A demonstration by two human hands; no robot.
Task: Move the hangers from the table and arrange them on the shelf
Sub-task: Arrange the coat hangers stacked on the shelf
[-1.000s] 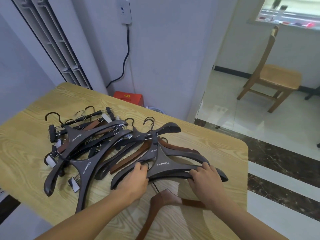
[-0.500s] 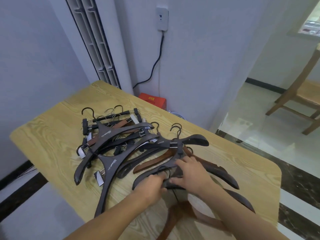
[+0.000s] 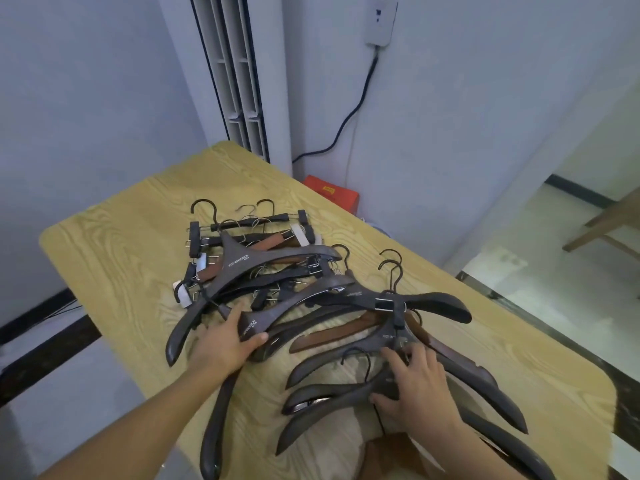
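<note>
A heap of dark and brown wooden hangers lies on the light wooden table; clip hangers sit at its far side. My left hand grips the neck of one dark hanger at the heap's near left, thumb on top. My right hand holds the necks of a small stack of dark hangers at the table's near edge, fingers over them and thumb at the side. A brown hanger lies between the two hands. No shelf is in view.
A white standing air conditioner rises behind the table. A wall socket with a black cable hangs above a red box on the floor. At the right edge stands a wooden chair on the tiled floor.
My left hand left the near stack and moved left onto another dark hanger's neck. My right hand stayed on the near stack. The view swung left.
</note>
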